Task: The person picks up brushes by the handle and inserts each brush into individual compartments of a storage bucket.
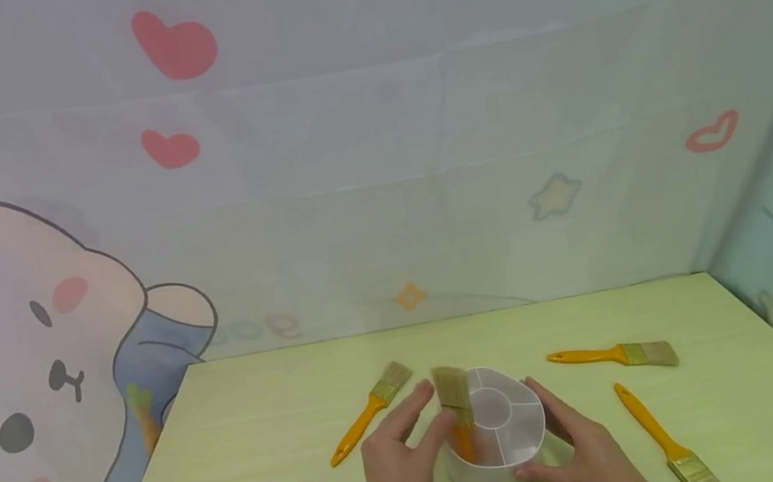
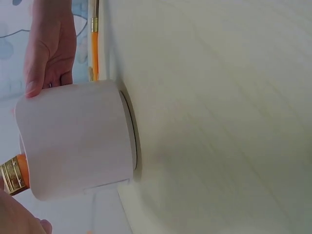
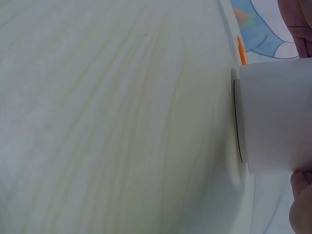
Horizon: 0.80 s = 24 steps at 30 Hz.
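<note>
Paintbrush holder, a white round cup divided into compartments around a central ring, is stood on the pale green bench near its front edge, between the two hands. The left hand is laid against the holder's left side with its fingers straight and relaxed; whether the cup wall is actually touched by them cannot be told from the head view. The right hand is placed against the right side, the thumb being pressed to the lower wall and the fingers extended along it. Nothing is gripped by either hand.

One paintbrush is stood in a left-hand compartment of the holder, handle down and bristles up, its orange handle showing faintly through the wall. In the left wrist view its gold ferrule is seen at the holder's rim.

Three more orange-handled paintbrushes are laid flat on the bench: one just beyond the left hand, one beyond and to the right of the holder, and one beside the right hand, bristles toward the front edge.

The bench is backed by a printed curtain with hearts and a cartoon bear.
</note>
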Each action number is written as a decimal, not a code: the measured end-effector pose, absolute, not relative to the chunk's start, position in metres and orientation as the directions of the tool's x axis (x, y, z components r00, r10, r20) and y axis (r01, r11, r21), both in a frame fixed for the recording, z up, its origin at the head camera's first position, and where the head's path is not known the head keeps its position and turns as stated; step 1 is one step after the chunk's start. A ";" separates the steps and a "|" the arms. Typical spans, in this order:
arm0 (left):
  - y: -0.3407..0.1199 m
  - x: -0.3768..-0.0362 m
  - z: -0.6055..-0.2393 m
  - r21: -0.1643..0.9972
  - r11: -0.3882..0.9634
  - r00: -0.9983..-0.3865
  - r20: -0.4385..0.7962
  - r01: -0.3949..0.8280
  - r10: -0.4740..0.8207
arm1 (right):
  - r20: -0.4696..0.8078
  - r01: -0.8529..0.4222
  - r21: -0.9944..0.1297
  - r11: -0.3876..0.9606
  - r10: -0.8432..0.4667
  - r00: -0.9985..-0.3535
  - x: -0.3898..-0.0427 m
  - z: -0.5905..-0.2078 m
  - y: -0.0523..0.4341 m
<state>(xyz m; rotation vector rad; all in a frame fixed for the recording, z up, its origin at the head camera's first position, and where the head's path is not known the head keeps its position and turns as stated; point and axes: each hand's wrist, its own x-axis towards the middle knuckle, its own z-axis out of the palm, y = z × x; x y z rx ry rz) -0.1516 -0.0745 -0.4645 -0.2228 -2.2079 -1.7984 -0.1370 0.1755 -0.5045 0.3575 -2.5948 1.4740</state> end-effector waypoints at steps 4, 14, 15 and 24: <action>-0.082 -0.155 -0.461 0.924 0.246 -0.947 0.315 0.292 -0.058 | 0.231 -0.271 -0.826 0.494 -0.142 -0.963 -0.137 -0.504 0.175; -0.120 -0.176 -0.454 0.862 0.411 -0.938 0.343 0.296 -0.044 | 0.233 -0.279 -0.828 0.487 -0.154 -0.960 -0.138 -0.505 0.176; -0.125 -0.179 -0.453 0.857 0.428 -0.939 0.340 0.287 -0.049 | 0.235 -0.282 -0.827 0.487 -0.155 -0.959 -0.138 -0.505 0.176; -0.158 -0.192 -0.451 0.825 0.532 -0.955 0.282 0.192 -0.093 | 0.224 -0.270 -0.835 0.480 -0.151 -0.963 -0.138 -0.504 0.175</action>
